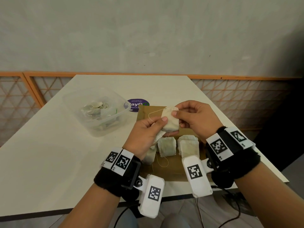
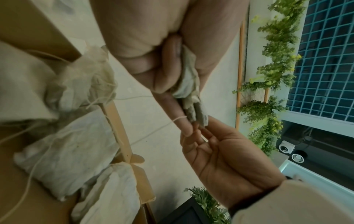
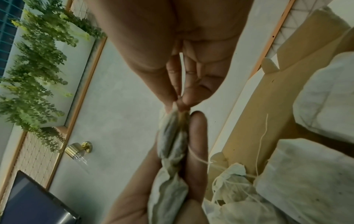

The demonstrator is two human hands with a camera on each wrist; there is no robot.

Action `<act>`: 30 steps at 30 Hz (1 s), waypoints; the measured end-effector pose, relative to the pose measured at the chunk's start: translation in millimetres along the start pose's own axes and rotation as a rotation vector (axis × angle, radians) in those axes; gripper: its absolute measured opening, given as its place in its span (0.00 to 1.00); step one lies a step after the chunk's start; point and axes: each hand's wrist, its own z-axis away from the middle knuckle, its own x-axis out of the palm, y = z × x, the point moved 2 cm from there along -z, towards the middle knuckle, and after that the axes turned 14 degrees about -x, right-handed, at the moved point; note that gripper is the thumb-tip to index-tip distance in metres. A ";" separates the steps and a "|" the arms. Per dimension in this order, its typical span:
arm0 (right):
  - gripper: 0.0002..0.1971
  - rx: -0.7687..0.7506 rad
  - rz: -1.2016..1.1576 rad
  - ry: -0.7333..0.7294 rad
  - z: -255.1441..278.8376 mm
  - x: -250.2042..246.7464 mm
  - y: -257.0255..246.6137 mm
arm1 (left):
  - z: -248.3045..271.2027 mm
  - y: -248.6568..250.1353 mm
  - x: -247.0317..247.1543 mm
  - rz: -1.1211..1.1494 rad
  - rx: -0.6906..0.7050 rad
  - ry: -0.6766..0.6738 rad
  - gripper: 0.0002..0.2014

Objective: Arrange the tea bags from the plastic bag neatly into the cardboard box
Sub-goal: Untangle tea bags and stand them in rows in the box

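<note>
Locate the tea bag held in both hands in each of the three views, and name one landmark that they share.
Head: tea bag at centre, above the cardboard box, between left hand and right hand.
Left wrist: centre, edge-on, between the fingers.
Right wrist: lower centre, edge-on, pinched at its top.
Shared landmark: the tea bags lying in the box.

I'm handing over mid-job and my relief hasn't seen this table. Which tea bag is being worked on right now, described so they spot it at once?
Start at the white table and find the flat brown cardboard box at its near edge. Above it, the left hand and right hand together pinch one tea bag. Unlike the bags lying in the box, it is lifted clear, a loose string looping from it.
</note>
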 end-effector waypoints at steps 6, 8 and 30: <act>0.03 -0.006 0.010 0.083 -0.5 -12.1 -1.0 | 1.9 -0.2 -4.1 0.069 -0.034 0.013 0.12; 0.03 -0.002 -0.004 0.077 -0.8 -15.5 -5.3 | 2.6 0.3 -4.2 0.078 -0.045 0.032 0.13; 0.06 0.082 0.072 0.019 -1.9 4.9 4.0 | 3.1 -1.0 -1.7 -0.075 -0.104 0.042 0.07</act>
